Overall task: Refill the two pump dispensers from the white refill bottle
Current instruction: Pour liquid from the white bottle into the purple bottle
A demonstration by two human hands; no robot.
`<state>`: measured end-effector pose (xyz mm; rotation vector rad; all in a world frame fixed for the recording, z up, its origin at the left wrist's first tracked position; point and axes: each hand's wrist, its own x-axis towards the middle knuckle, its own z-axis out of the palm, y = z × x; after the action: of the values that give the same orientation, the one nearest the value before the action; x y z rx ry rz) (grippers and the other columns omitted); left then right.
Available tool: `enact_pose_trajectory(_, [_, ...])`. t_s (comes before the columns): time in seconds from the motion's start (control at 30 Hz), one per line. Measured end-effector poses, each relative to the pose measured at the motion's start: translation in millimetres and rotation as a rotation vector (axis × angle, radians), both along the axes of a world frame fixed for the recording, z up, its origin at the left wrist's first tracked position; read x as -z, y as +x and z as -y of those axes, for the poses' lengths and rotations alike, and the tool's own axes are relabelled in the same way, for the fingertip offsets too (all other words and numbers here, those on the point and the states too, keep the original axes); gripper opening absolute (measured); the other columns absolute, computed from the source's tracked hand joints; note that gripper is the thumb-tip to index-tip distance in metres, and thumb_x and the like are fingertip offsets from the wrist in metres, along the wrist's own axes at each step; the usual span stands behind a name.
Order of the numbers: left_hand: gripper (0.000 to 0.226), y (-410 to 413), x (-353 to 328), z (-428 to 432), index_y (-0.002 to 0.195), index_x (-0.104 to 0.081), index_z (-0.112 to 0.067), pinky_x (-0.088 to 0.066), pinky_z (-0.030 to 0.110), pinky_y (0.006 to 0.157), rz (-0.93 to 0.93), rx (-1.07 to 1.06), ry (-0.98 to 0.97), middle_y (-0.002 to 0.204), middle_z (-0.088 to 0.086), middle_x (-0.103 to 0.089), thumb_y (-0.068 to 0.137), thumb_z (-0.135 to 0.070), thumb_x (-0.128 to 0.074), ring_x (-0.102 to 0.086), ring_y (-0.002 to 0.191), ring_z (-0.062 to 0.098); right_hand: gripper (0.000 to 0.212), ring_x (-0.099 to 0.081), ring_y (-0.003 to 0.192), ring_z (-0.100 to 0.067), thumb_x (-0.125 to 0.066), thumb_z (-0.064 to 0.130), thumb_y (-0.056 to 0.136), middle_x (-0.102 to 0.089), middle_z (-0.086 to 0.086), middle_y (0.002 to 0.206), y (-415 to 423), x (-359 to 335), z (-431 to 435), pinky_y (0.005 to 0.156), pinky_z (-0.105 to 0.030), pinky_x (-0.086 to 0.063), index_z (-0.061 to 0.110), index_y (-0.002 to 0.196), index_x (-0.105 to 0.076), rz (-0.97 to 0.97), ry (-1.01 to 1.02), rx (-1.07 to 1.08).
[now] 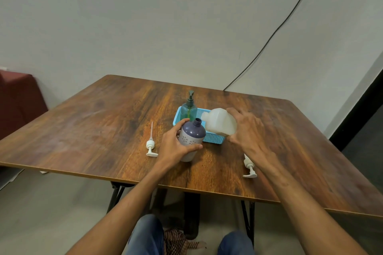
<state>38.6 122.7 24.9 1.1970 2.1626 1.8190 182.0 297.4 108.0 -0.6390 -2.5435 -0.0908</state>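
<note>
My left arm reaches in from below, and my left grip (176,147) is curled round the purple dispenser (191,138), thumb across the front and fingers behind its shoulder. The bottle leans towards the right with its neck uncapped. A pale flower print runs round its lower body.

My right forearm crosses the near right of the table (103,120). My right grip (246,130) clasps the base end of the white refill bottle (219,122), which is tipped on its side over the blue basket (213,141), spout just beside the purple neck.

The green dispenser (188,109) stands upright in the basket with its pump on. Two white pump heads lie on the table, the left pump (151,147) beside my left grip and the right pump (249,168) under my right wrist.
</note>
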Motion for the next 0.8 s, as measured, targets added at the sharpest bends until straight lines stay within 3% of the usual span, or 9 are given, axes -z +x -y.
enact_pose_trajectory(0.1, [0.097, 0.2, -0.3, -1.1, 0.144, -0.048, -0.024, -0.051, 0.018, 0.093, -0.020, 0.005, -0.023, 0.135, -0.009, -0.059, 0.061, -0.046, -0.091, -0.057, 0.117, 0.002, 0.085, -0.062, 0.103, -0.031, -0.091, 0.035, 0.058, -0.061, -0.007, 0.119, 0.8, -1.1, -0.4, 0.079, -0.036, -0.049, 0.024, 0.134, -0.054, 0.008, 0.016, 0.009])
enact_pose_trajectory(0.3, [0.097, -1.1, 1.9, -3.0, 0.145, -0.048, -0.024, -0.054, 0.029, 0.097, -0.043, -0.003, -0.061, 0.135, -0.007, -0.060, 0.061, -0.047, -0.091, -0.057, 0.117, 0.006, 0.082, -0.061, 0.099, -0.032, -0.090, 0.030, 0.058, -0.061, -0.007, 0.116, 3.9, -3.8, -0.6, 0.079, -0.038, -0.048, 0.024, 0.132, -0.054, 0.031, 0.066, 0.023])
enact_pose_trajectory(0.47, [0.095, 0.8, 0.3, -4.3, 0.144, -0.048, -0.022, -0.052, 0.026, 0.095, -0.044, -0.010, -0.083, 0.134, -0.006, -0.059, 0.062, -0.040, -0.093, -0.056, 0.114, 0.006, 0.077, -0.061, 0.090, -0.032, -0.088, 0.025, 0.058, -0.061, -0.008, 0.110, 3.2, -3.7, -3.1, 0.074, -0.037, -0.046, 0.025, 0.128, -0.056, 0.053, 0.117, 0.034])
enact_pose_trajectory(0.8, [0.095, 0.2, -1.5, -2.9, 0.144, -0.048, -0.024, -0.053, 0.030, 0.097, -0.038, -0.011, -0.101, 0.131, -0.007, -0.058, 0.061, -0.042, -0.092, -0.056, 0.113, 0.007, 0.074, -0.057, 0.101, -0.029, -0.084, 0.029, 0.072, -0.056, -0.009, 0.121, 5.9, -14.1, 1.6, 0.081, -0.039, -0.048, 0.026, 0.137, -0.049, 0.117, 0.123, 0.024])
